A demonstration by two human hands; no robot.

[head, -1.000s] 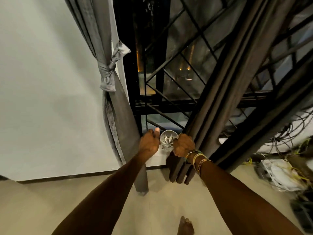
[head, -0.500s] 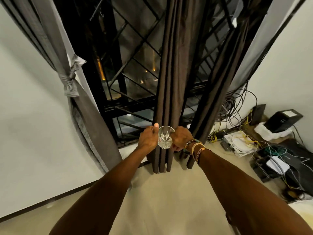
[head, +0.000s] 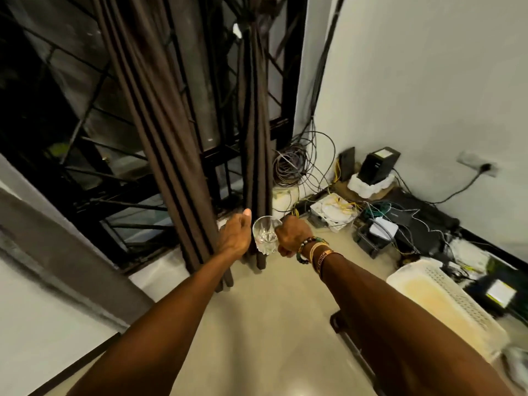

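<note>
A clear cut-glass tumbler point(head: 265, 235) hangs in mid-air in front of the dark brown curtain point(head: 171, 155). My right hand point(head: 293, 235), with bead and band bracelets at the wrist, grips the tumbler from its right side. My left hand point(head: 235, 237) is just to the left of the glass with its thumb pointing up. Its fingers curl away from me behind the back of the hand, and I see nothing in them. The tumbler looks empty.
A window with black metal bars point(head: 120, 178) stands behind the curtains. Tangled cables point(head: 297, 164), routers and boxes point(head: 377, 164) crowd the floor at the right wall. A white plastic basket point(head: 445, 304) sits by my right forearm. A grey curtain point(head: 57, 252) hangs at left.
The view has swung right, from the tied grey curtain to the brown curtain and the cable corner. Both hands keep the same pose around the tumbler.
</note>
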